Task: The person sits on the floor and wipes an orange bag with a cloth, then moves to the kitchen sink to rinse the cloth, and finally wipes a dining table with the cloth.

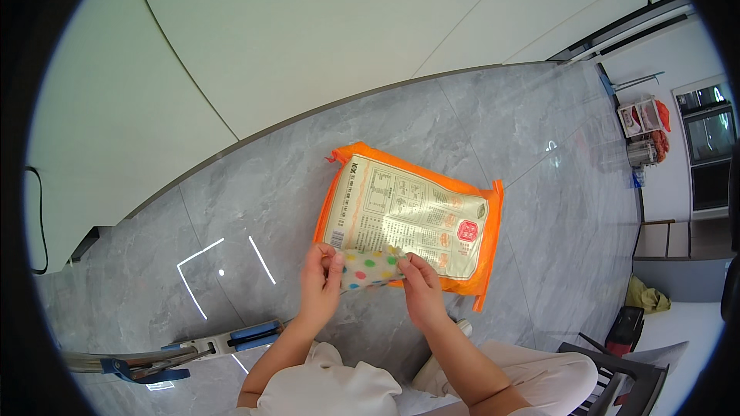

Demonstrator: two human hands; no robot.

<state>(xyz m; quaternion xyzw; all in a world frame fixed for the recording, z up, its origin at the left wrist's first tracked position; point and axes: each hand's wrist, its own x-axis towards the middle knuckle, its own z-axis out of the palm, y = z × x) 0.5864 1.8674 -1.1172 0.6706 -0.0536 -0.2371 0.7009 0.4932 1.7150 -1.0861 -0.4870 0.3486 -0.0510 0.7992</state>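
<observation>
A pale cloth with coloured polka dots (373, 268) is stretched between my two hands. Its left end is pinched by my left hand (322, 277), and its right end by my right hand (421, 283). Beneath and beyond the cloth, a large orange-edged sack (416, 214) lies on the grey marbled floor, with a cream printed panel, a red emblem and writing facing up. The sack's near left part is hidden behind the cloth and my hands.
White cabinet fronts (324, 29) run along the far side. A mop-like tool with blue parts (254, 336) lies at lower left. A dark chair (630, 378) stands at lower right. A white rack (640, 117) and a metal basket (642, 152) stand at the far right.
</observation>
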